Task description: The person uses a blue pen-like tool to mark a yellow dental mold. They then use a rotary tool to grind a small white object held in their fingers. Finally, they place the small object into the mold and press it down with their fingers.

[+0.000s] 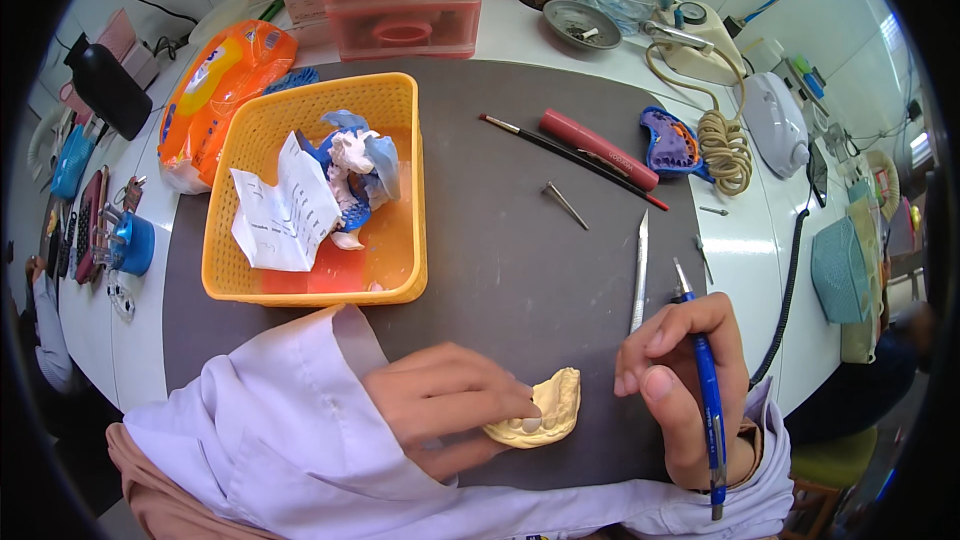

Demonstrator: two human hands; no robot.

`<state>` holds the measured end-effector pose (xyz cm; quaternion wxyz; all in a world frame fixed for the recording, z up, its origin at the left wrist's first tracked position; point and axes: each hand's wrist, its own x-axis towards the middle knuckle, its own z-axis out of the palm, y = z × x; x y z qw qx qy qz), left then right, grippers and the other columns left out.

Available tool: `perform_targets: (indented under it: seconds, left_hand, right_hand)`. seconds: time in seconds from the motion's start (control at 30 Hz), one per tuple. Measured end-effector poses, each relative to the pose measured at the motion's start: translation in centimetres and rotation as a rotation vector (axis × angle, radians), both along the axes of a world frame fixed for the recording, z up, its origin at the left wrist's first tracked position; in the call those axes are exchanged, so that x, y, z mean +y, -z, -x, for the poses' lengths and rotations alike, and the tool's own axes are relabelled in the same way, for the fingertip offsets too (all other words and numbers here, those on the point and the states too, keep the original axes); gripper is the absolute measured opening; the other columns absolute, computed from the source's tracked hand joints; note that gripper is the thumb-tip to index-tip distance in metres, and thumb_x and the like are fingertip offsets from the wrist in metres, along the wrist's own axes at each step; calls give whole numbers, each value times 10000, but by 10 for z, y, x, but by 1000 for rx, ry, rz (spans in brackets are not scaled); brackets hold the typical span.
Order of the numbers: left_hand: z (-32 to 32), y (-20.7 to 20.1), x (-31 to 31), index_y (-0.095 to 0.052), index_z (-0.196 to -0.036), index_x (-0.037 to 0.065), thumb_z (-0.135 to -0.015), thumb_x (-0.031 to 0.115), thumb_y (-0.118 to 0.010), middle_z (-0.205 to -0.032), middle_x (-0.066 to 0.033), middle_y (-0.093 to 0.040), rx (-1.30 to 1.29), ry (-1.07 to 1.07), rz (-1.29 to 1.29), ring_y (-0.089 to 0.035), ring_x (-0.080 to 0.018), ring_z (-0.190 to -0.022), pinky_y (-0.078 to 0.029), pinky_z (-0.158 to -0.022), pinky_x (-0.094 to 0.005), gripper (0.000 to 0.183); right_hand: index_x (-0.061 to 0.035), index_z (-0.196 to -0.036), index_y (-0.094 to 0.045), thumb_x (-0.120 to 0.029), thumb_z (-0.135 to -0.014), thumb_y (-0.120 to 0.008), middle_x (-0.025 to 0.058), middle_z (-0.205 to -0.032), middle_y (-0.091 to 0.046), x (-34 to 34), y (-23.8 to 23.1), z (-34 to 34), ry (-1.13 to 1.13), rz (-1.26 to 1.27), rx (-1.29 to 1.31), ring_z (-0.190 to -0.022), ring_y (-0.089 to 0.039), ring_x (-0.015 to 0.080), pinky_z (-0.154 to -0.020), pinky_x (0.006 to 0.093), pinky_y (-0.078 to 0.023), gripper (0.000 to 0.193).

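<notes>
A yellow plaster dental cast (562, 408) with a row of teeth rests on the grey mat close in front of me. My left hand (450, 405) is closed on its left side, fingertips at the teeth and thumb low on the edge. One tooth by the fingertips looks paler than the rest. To the right, apart from the cast, my right hand (695, 385) holds a blue mechanical pencil (711, 395) with its tip pointing up and away. Just beyond that hand lies a slim silver knife (641, 265), its lower end hidden behind the fingers.
A yellow basket (415, 190) holds folded paper and blue-white impression pieces. Beyond the knife lie a metal pin (567, 206), a thin brush (570, 160), a pink tube (600, 148) and a purple-filled impression tray (672, 143). Pink drawers (400, 0) stand behind. Another person's arm (48, 325) shows far left.
</notes>
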<state>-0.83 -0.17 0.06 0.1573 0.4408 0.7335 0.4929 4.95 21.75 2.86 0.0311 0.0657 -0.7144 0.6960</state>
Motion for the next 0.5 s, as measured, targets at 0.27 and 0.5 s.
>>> perform_targets:
  seconds: [0.27, 0.5]
  left_hand:
    - [-5, -8, -2, -674, -1023, 138, -651, 4, -740, -962, -46, -551, -96, -97, 29, -603, -134, -841, -520, -731, -257, 400]
    - [-3, -13, -3, -645, -1030, 90, -648, 9, -745, -949, -77, -587, -50, -99, 84, -612, -173, -817, -513, -725, -259, 404]
  right_hand:
    - [-30, -878, -532, 46, -626, -608, 81, -852, -586, 8, -8, 5, 79, -837, 356, -778, -539, 227, -719, 326, -361, 274]
    - [-80, -875, -556, 22, -615, -601, 41, -901, -571, 10, -10, 11, 108, -1319, 363, -935, -500, 230, -872, 437, -301, 283]
